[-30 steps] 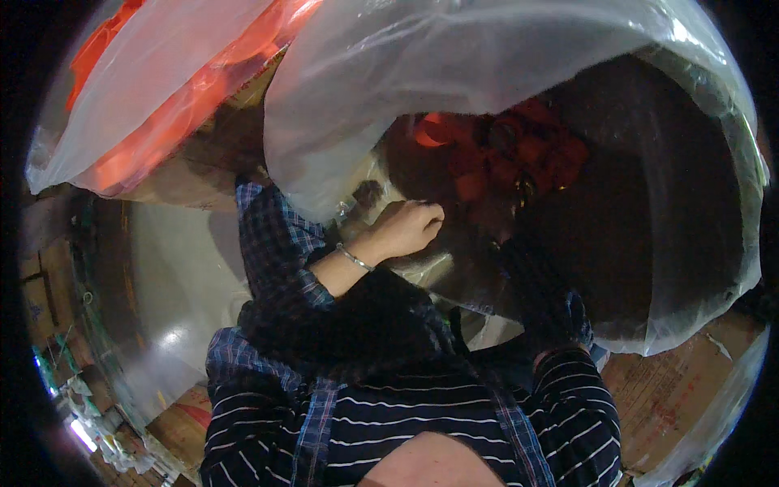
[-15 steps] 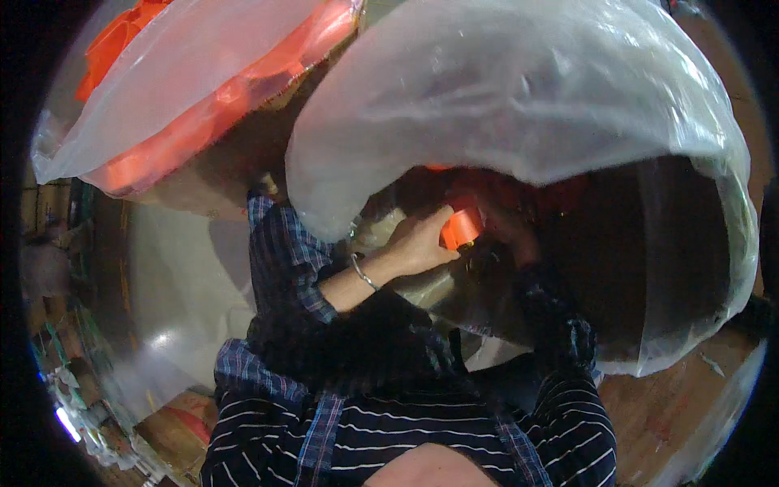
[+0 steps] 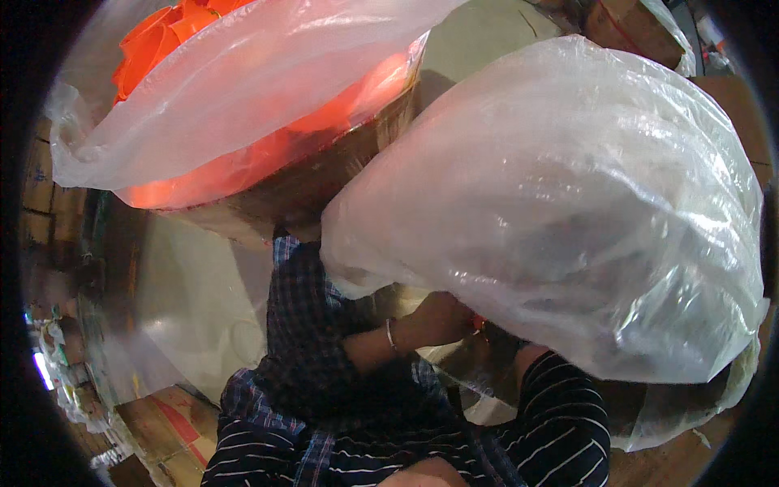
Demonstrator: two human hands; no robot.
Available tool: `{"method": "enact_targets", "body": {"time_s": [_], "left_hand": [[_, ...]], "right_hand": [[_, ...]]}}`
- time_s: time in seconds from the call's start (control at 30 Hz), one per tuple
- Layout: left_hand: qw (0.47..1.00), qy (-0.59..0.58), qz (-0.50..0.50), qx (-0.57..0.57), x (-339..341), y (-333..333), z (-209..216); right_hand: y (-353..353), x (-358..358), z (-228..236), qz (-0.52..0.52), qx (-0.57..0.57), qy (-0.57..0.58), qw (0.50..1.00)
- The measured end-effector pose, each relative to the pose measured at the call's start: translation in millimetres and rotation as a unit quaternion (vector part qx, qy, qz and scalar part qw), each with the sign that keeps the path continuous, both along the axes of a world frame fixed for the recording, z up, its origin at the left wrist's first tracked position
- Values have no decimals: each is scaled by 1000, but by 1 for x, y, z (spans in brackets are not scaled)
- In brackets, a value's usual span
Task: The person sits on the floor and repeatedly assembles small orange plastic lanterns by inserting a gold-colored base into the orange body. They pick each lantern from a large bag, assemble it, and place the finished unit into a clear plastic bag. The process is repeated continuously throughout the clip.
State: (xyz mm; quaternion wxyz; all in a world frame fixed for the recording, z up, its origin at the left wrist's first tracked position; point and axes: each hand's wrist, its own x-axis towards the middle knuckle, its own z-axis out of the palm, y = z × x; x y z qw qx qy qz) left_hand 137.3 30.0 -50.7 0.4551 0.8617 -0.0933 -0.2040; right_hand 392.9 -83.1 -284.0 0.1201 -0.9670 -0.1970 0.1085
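My left hand [image 3: 442,319], with a bangle on the wrist, is in shadow under the near edge of a large translucent plastic bag [image 3: 568,195]. Its fingers are closed on an orange plastic piece [image 3: 479,323], of which only a small part shows. My right wrist comes up from a striped sleeve [image 3: 564,398] just right of it. The bag covers my right hand, so its fingers are hidden.
At the upper left stands a carton [image 3: 316,178] lined with a clear plastic sheet [image 3: 268,89] and heaped with orange plastic parts [image 3: 174,28]. Flattened cardboard [image 3: 166,430] lies at the lower left. Another carton [image 3: 633,32] sits at the far right.
The plastic bag has come down toward me and now covers my right hand. My left hand has moved slightly right and nearer, and less of the orange piece shows.
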Motion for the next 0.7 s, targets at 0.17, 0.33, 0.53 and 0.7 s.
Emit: {"method": "enact_targets", "body": {"time_s": [0.17, 0.33, 0.53, 0.7], "left_hand": [[999, 8, -18, 39, 2, 5, 22], [996, 56, -38, 53, 3, 11, 27], [997, -79, -5, -21, -9, 7, 9], [992, -68, -105, 4, -50, 6, 22]], "right_hand": [[-22, -41, 8, 2, 34, -20, 999], [-66, -124, 50, -21, 158, 13, 987], [-117, -247, 210, -98, 341, 272, 895], [-111, -307, 291, -11, 269, 154, 951]]}}
